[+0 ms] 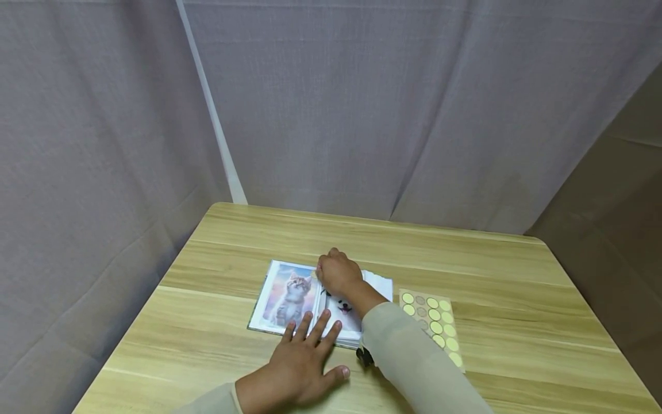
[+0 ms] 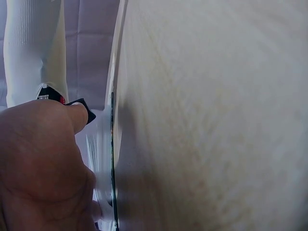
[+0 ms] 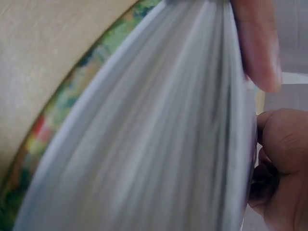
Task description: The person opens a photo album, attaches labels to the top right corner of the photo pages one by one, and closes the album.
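A small photo album [image 1: 268, 287] lies open on the table, with a kitten picture [image 1: 293, 296] on its left page and a white dog picture [image 1: 341, 322] partly covered on the right. My left hand [image 1: 302, 368] lies spread, fingertips resting on the album's lower edge. Over the upper middle, my right hand [image 1: 338, 273] is curled and pinches a small pale yellow sticker [image 1: 314, 275], mostly hidden by the fingers. In the right wrist view the album's thick page stack [image 3: 144, 134] fills the middle, and the curled right hand [image 3: 284, 163] is beside it.
To the right of the album lies a sheet of round yellow stickers [image 1: 449, 330], partly under the right sleeve [image 1: 414, 351]; some of its circles are bare. The wooden table [image 1: 207, 322] has grey curtains [image 1: 331, 115] behind and at both sides.
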Demonstrator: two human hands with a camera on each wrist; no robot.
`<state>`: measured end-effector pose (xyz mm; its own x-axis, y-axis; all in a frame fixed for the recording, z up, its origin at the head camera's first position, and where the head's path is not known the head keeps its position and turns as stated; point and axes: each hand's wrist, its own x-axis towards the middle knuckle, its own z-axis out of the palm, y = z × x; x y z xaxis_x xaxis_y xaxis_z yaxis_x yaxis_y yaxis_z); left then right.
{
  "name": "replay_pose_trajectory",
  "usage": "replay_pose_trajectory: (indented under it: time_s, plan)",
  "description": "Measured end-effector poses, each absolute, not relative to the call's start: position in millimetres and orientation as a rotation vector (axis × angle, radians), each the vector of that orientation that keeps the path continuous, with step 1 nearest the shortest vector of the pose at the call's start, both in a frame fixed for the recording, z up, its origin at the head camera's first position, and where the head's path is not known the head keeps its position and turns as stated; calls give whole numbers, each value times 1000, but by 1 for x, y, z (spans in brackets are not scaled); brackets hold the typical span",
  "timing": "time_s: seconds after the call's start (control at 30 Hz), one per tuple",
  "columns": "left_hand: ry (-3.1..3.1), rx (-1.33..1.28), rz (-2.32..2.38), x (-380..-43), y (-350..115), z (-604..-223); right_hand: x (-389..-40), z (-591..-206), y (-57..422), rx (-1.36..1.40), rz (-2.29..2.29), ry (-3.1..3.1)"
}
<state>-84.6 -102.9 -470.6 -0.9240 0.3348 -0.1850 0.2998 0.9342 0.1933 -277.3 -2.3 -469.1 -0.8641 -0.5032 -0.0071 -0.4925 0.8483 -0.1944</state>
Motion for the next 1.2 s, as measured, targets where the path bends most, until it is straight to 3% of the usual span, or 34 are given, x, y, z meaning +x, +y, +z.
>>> replay_pose_trajectory:
  time_s: [0.53,1.2]
  plan:
    - [2877,486,227,-85,-103,-468,-275,-469,-7,-712,-332,2969]
    - [2862,471,188,-92,-104,-469,-267,-460,34,-973,-604,2855]
